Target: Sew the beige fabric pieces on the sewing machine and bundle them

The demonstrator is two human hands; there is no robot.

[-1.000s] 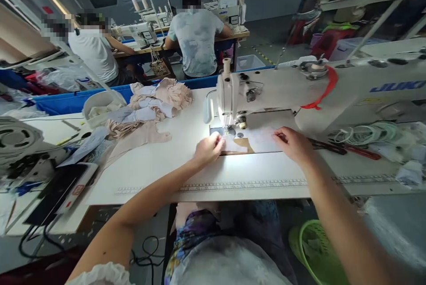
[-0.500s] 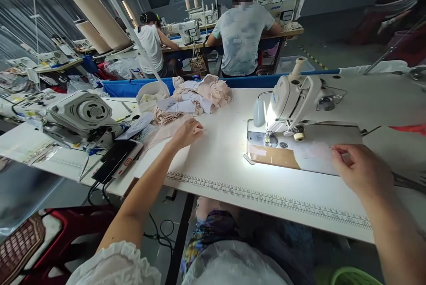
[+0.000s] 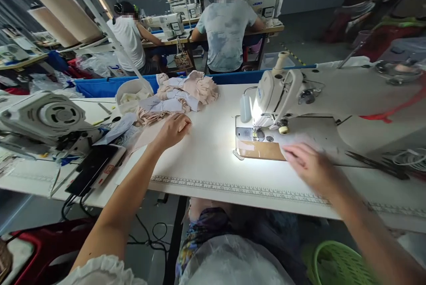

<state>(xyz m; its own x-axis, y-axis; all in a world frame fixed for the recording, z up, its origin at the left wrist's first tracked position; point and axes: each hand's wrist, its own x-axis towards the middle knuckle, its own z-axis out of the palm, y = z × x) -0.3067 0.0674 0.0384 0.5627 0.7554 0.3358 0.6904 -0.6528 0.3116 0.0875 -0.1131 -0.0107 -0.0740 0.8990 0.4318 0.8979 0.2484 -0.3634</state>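
Observation:
My left hand (image 3: 175,130) is closed, its fingers curled down at the edge of a flat pale pink fabric piece (image 3: 151,136). What its fingertips hold, if anything, is hidden. Behind it lie bundles of ruffled pink fabric (image 3: 201,87) with white paper slips (image 3: 171,104). My right hand (image 3: 308,163), blurred by motion, is closed in a pinch in front of the sewing machine (image 3: 266,94). A pale smear shows by its fingertips, too blurred to name. Left of those fingertips is the brown strip (image 3: 261,150) on the machine bed, below the lit needle area.
Dark scissors (image 3: 376,165) lie at the right, near a red strip (image 3: 396,103). A phone (image 3: 89,169) and a second machine (image 3: 49,119) stand left. A printed ruler (image 3: 233,189) runs along the front edge. A green basket (image 3: 342,265) is below. Two people sit ahead.
My right hand has moved left along the machine bed, nearer the needle area. My left hand stays by the pink fabric. The whole view has shifted, bringing the scissors and basket further into sight.

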